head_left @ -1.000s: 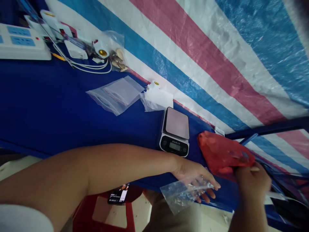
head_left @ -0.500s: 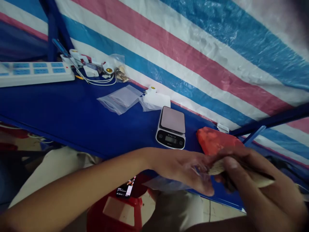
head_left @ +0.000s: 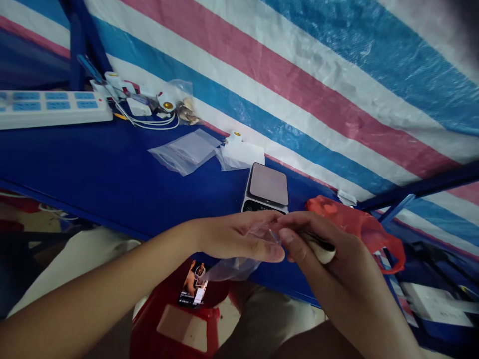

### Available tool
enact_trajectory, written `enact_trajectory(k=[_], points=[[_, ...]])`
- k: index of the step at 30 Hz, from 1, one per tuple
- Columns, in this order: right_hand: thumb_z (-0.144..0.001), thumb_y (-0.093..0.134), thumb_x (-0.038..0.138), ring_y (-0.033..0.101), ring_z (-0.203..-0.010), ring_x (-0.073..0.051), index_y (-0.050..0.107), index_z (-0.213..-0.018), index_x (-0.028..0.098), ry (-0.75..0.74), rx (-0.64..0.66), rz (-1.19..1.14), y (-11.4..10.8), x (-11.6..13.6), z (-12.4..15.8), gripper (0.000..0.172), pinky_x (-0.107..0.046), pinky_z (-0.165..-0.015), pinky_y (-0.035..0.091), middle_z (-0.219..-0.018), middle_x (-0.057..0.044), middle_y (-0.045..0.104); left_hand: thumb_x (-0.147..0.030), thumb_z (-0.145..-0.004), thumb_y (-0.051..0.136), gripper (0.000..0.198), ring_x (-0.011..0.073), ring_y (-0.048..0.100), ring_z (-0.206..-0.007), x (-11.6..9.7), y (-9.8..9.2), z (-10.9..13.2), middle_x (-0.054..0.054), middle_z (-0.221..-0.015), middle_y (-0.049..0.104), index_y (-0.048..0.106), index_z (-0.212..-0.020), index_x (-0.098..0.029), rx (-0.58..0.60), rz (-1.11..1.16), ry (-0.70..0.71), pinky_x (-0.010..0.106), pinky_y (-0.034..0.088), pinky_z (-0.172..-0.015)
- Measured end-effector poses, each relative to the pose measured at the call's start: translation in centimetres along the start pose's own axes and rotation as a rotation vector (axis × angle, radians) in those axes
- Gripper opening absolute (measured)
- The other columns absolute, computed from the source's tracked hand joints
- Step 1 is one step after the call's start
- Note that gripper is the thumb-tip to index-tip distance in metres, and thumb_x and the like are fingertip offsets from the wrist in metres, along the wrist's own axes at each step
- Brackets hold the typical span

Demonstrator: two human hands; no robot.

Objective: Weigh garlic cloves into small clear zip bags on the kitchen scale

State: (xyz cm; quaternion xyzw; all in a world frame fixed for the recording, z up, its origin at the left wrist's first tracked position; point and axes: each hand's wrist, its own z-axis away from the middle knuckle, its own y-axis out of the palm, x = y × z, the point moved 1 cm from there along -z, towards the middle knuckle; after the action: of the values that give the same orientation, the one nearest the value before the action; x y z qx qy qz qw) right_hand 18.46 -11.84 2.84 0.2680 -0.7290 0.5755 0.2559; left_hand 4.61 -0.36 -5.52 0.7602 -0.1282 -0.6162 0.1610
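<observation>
My left hand (head_left: pixel 239 239) is closed on a clear plastic bag (head_left: pixel 235 269), which hangs below its fingers. Beside it my right hand (head_left: pixel 337 254) is curled round a pale, dark-edged piece (head_left: pixel 324 254) that looks like dried slices; its exact kind is unclear. The right fingertips meet the bag's mouth near the left thumb. Just behind both hands stands a small kitchen scale (head_left: pixel 268 183), its front display partly hidden by them.
A red plastic bag (head_left: pixel 348 219) lies to the right of the scale. Flat clear bags (head_left: pixel 187 149) lie left of it. Farther left are a power strip (head_left: pixel 56 107) and cables. Below, a lit phone (head_left: pixel 192 284) rests on a red stool (head_left: pixel 215 324).
My right hand has moved left with the pale piece, to the bag's mouth. My left hand has shifted slightly left and up, and both now cover the scale's front.
</observation>
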Motion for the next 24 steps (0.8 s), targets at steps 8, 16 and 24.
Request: enact_trajectory(k=[8, 16, 24], points=[[-0.098, 0.062, 0.036, 0.058, -0.056, -0.010, 0.064, -0.082, 0.019, 0.022, -0.533, -0.173, 2.4, 0.6, -1.2, 0.024, -0.022, -0.052, 0.048, -0.069, 0.001, 0.063, -0.039, -0.086, 0.073, 0.036, 0.0174, 0.058, -0.107, 0.3, 0.4, -0.3, 0.004, -0.110, 0.060, 0.057, -0.114, -0.022, 0.031, -0.029, -0.016, 0.034, 0.049, -0.095], [-0.099, 0.060, 0.035, 0.059, -0.056, -0.011, 0.064, -0.082, 0.020, 0.005, -0.451, -0.129, 3.0, 0.9, -1.4, 0.024, -0.022, -0.050, 0.048, -0.067, 0.001, 0.063, -0.028, -0.090, 0.068, 0.016, 0.0111, 0.054, -0.082, 1.2, 1.2, -1.7, -0.001, -0.085, 0.052, 0.055, -0.088, -0.019, 0.179, 0.035, 0.045, 0.025, 0.047, -0.083], [-0.098, 0.062, 0.039, 0.060, -0.056, -0.012, 0.066, -0.084, 0.020, 0.011, -0.527, -0.099, 2.9, 0.4, -1.2, 0.024, -0.025, -0.052, 0.048, -0.066, 0.001, 0.063, -0.027, -0.090, 0.068, 0.019, 0.0120, 0.057, -0.093, 1.6, 1.2, -1.6, 0.000, -0.098, 0.056, 0.056, -0.102, -0.020, 0.149, 0.092, 0.098, 0.028, 0.047, -0.089]])
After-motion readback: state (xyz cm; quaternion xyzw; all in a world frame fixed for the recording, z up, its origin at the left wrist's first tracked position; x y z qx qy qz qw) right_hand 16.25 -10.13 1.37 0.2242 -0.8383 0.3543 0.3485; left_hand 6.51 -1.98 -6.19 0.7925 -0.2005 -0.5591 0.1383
